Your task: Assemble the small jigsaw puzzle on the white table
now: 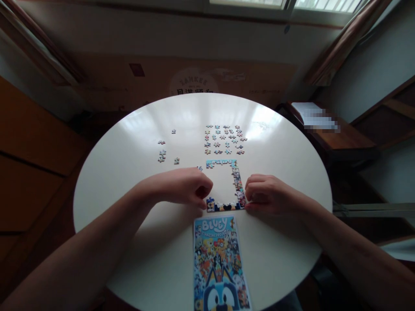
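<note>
White table (279,250), puzzle (238,183); perhaps cardboard (253,73) behind.

Left hand (190,186), right hand (267,195) — fingers (254,190) curled

We see that the table (279,168) is plain white. On the picture sheet (218,255), we find a light blue top with white letters, then a crowded pattern of many colours, and below these a blue dog face. The puzzle border (238,182) is light blue above, mixed in colour along the right, and dark blue with tan and black below. The loose pieces (217,144) look multicoloured to us.
</note>
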The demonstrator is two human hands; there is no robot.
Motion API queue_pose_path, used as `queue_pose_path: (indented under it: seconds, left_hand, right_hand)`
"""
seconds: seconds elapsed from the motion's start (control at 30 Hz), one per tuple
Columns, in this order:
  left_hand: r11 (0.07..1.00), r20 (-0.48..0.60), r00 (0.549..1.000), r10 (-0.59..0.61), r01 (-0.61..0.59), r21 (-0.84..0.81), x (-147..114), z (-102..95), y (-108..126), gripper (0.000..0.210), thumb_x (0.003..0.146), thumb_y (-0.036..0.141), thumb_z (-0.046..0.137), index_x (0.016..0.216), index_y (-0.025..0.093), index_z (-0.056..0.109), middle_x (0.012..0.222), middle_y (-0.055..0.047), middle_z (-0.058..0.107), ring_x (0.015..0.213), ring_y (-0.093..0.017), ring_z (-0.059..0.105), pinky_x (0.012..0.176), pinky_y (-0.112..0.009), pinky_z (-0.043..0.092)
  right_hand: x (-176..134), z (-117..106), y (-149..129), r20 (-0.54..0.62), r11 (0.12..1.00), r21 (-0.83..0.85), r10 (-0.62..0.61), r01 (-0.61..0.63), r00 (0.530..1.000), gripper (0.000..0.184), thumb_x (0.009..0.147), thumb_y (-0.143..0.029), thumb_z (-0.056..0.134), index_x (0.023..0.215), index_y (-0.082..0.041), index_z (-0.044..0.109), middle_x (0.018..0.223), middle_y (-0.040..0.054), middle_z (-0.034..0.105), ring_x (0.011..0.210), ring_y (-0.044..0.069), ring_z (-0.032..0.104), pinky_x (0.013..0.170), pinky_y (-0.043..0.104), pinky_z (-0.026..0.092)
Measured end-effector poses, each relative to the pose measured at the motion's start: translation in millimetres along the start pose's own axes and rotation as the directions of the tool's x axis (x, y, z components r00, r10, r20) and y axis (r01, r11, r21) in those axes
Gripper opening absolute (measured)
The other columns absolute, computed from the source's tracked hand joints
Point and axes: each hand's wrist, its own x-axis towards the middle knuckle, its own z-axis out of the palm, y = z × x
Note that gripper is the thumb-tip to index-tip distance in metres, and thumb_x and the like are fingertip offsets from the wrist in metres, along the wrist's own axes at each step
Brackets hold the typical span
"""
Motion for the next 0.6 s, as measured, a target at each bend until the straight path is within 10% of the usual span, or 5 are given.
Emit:
queue_pose_path:
  seconds: [0.6]
  left_hand:
    - [0.988, -0.018, 0.993, 0.12, -0.121, -0.096, -2.8, -6.6, -2.2, 0.036, 0.081, 0.04, 0.073, 0.063, 0.02, 0.049, 0.062, 0.002, 0.049, 0.057, -0.011, 0.043, 0.054, -0.027, 0.032]
  right_hand:
    - [-4.2, -11.9, -4.5, -0.009, 0.997, 0.072, -0.014, 0.014, 1.0, 0.02, 0.092, -0.033, 0.071, 0.082, -0.018, 0.064, 0.083, 0.0033, 0.062, 0.073, 0.012, 0.057, 0.065, 0.024, 0.045]
